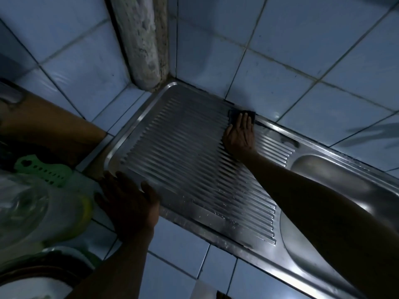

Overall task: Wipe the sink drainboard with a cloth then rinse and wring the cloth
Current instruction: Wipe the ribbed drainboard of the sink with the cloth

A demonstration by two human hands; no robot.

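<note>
A ribbed steel drainboard [185, 152] fills the middle of the view, with the sink basin [336, 180] joined to it on the right. My right hand [239, 137] lies flat near the drainboard's far edge and presses a small dark cloth [236, 113] against the steel by the tiled wall. Only the cloth's far end shows past my fingertips. My left hand [129, 201] rests palm down with fingers spread on the drainboard's near left corner and holds nothing.
Blue-white wall tiles [280, 61] surround the sink, with a rough grey pipe [142, 39] in the corner. On the left counter stand a brown box [49, 130], a green perforated plastic piece [43, 169], a clear plastic container [32, 208] and a round bowl rim [32, 277].
</note>
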